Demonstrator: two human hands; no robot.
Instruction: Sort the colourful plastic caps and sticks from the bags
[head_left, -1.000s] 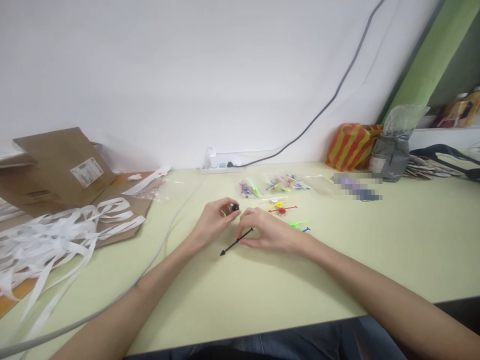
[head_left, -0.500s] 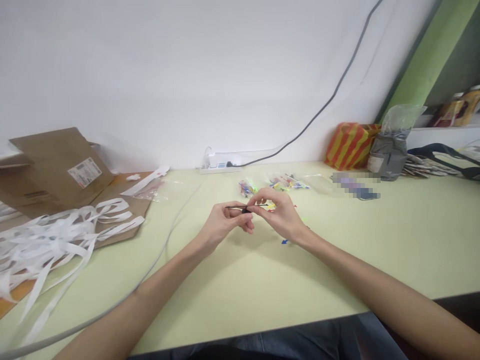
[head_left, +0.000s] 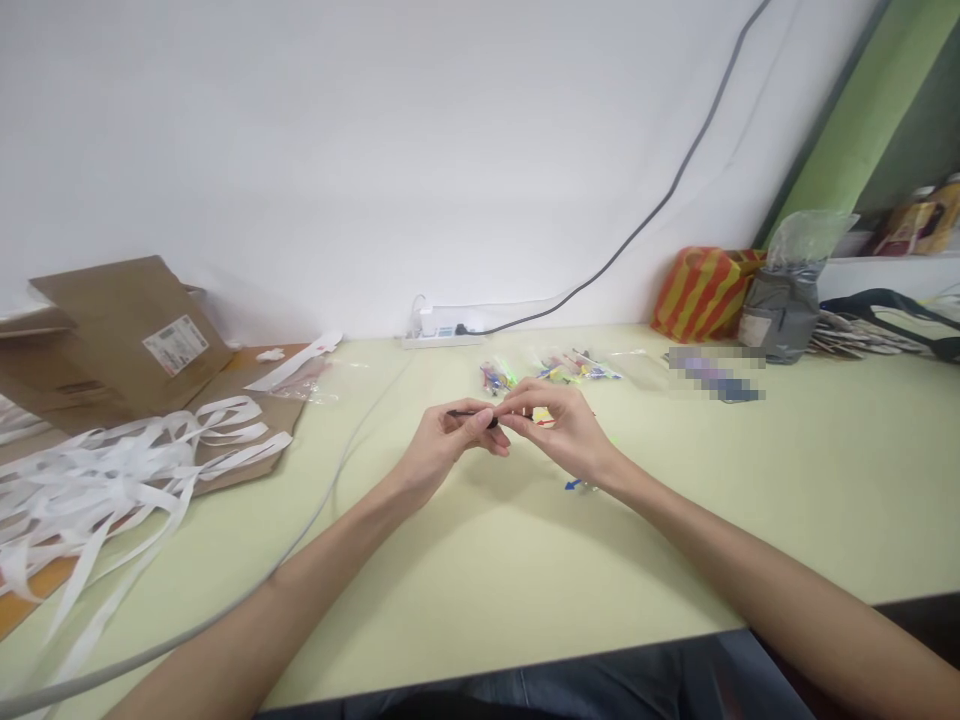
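Above the pale green table, my left hand [head_left: 454, 437] and my right hand [head_left: 553, 422] meet fingertip to fingertip. Between them is a small, thin black piece [head_left: 493, 422], dark and rod-like, which both pinch; its exact kind is too small to make out. Its thin end sticks out over the left fingers, and the rest is hidden by fingertips. A red and yellow piece [head_left: 543, 416] shows behind my right fingers. Below the right wrist lies a blue arrow-shaped piece [head_left: 574, 485] on the table.
Clear bags of colourful small parts [head_left: 574, 366] lie behind my hands. A power strip [head_left: 444, 338] stands against the wall. White straps [head_left: 127, 480] and a cardboard box [head_left: 135, 340] are at left. A striped bag [head_left: 701, 295], grey pouch [head_left: 780, 305] and blurred item [head_left: 716, 375] are at right.
The black piece has turned between my fingers; its right part no longer sticks out above my right fingertips. My right fingers have closed lower and flatter. The view has shifted slightly.
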